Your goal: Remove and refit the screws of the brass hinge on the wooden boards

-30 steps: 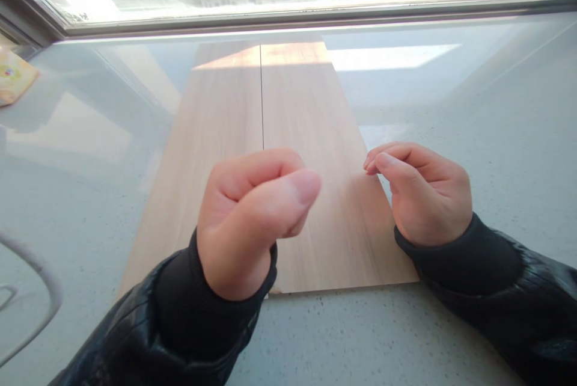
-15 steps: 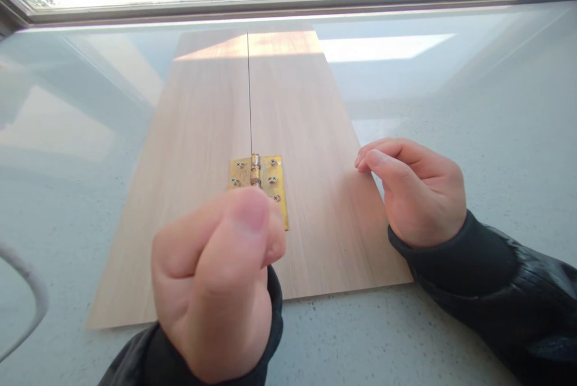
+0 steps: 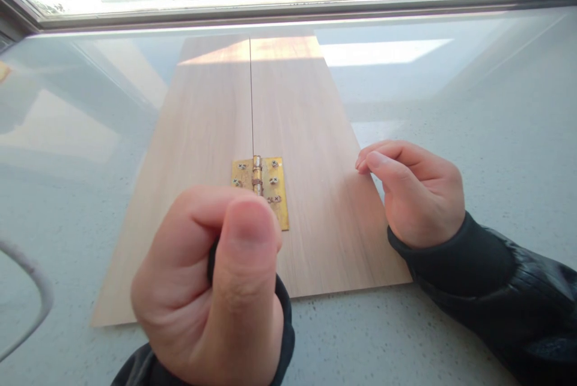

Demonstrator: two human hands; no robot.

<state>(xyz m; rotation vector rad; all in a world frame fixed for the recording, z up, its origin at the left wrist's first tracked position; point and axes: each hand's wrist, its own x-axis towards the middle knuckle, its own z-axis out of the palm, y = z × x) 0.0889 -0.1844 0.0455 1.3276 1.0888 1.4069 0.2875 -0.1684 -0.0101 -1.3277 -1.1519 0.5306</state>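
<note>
A worn brass hinge (image 3: 283,199) lies across the seam between a left wooden board (image 3: 189,127) and a right wooden board (image 3: 311,151). Several cross-head screws stand in its leaves, some sitting proud. My left hand (image 3: 216,278) is closed in a fist above the hinge's near part, thumb on top. A dark patch shows between thumb and fingers; what the fist holds, if anything, is hidden. At the right board's outer edge rests my right hand (image 3: 415,193), fingers curled with the thumb against them, fingertips at the wood. No object shows in it.
The boards lie flat on a speckled pale countertop (image 3: 487,151). A window frame (image 3: 293,13) runs along the far side, behind the boards' far ends. At the left edge a white curved cord (image 3: 42,290) reaches into view. Sunlight reflects off the counter.
My left fist has turned, its thumb now more upright and its knuckles further left, showing more of the dark gap. The view has shifted slightly. My right hand stays in place.
</note>
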